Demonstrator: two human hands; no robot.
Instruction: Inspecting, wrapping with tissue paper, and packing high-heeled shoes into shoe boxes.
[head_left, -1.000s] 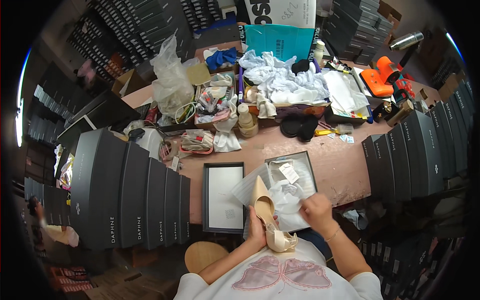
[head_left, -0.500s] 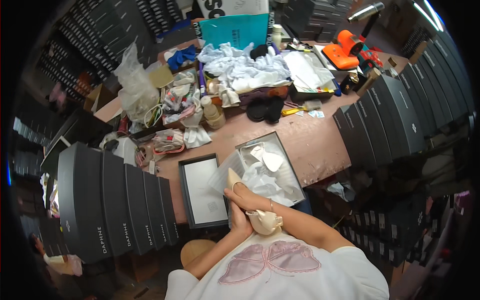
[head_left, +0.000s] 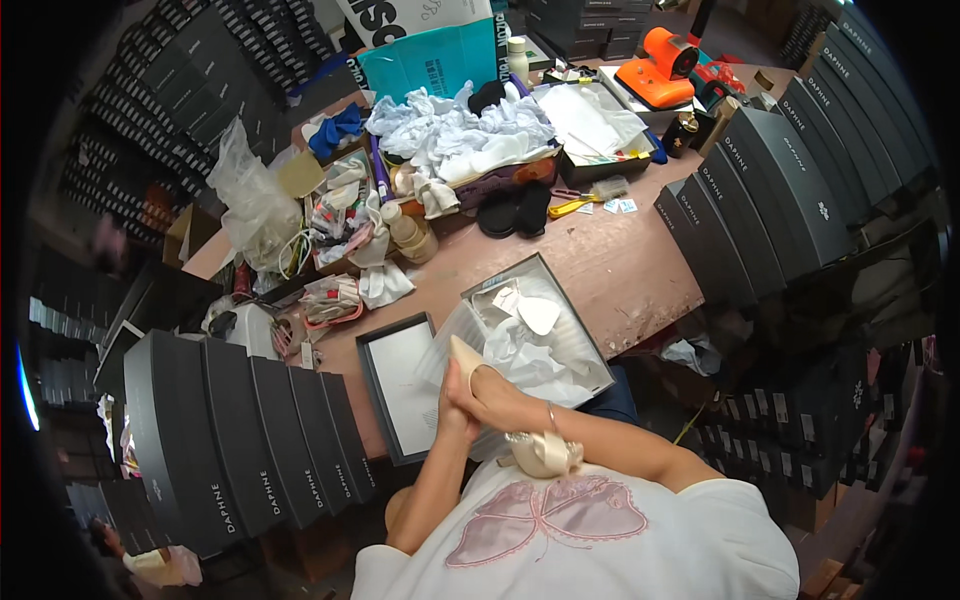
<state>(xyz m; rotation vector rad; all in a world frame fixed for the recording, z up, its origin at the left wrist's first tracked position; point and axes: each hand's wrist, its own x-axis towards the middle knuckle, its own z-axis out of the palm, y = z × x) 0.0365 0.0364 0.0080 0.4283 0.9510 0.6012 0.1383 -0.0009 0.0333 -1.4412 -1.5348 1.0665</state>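
Shoe: a cream pointed high-heeled shoe (head_left: 500,405) held in front of the person's chest, its toe pointing to 11 o'clock over the near edge of the table, its heel end (head_left: 543,452) down by the shirt.
Left hand: the left hand (head_left: 447,415) is wrapped round the front part of the shoe, fingers closed on it, pressed against the other hand.
Right hand: the right hand (head_left: 492,395) lies across the top of the shoe at its middle, closed on it; a thin bracelet sits on that wrist. The two hands are together, touching.
Open box: an open shoe box (head_left: 580,330) lined with crumpled white paper (head_left: 530,350), at 1 o'clock from the hands and just beside them.
Lid: the box lid (head_left: 372,370), white inside with a dark rim, lies flat at 10 o'clock from the hands, touching the paper's edge.
Table: a brown worktop (head_left: 620,260) reaching away toward 12 o'clock.
Clutter: white cloth or paper heaped (head_left: 450,135) at 12 o'clock, a clear plastic bag (head_left: 250,195) at 10 o'clock, two black pads (head_left: 512,212) mid-table.
Far things: a teal bag (head_left: 430,62) at 12 o'clock and an orange tool (head_left: 660,62) at 1 o'clock.
Stacks: rows of dark closed shoe boxes on edge, one row (head_left: 240,430) at 9 o'clock, another (head_left: 770,190) at 2 o'clock.
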